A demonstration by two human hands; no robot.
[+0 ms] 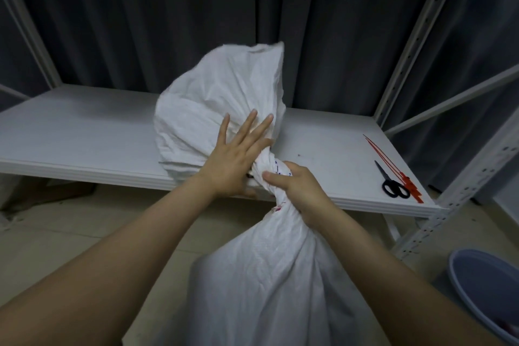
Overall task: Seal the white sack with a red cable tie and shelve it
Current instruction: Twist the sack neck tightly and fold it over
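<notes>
The white sack (269, 275) stands on the floor against the shelf (84, 137) front edge, its twisted neck at centre. The right hand (302, 194) has its grip closed around the neck. The left hand (238, 160) lies flat, fingers spread, on the flared sack top. Red cable ties (393, 168) and scissors (391, 182) lie on the shelf at 3 o'clock.
</notes>
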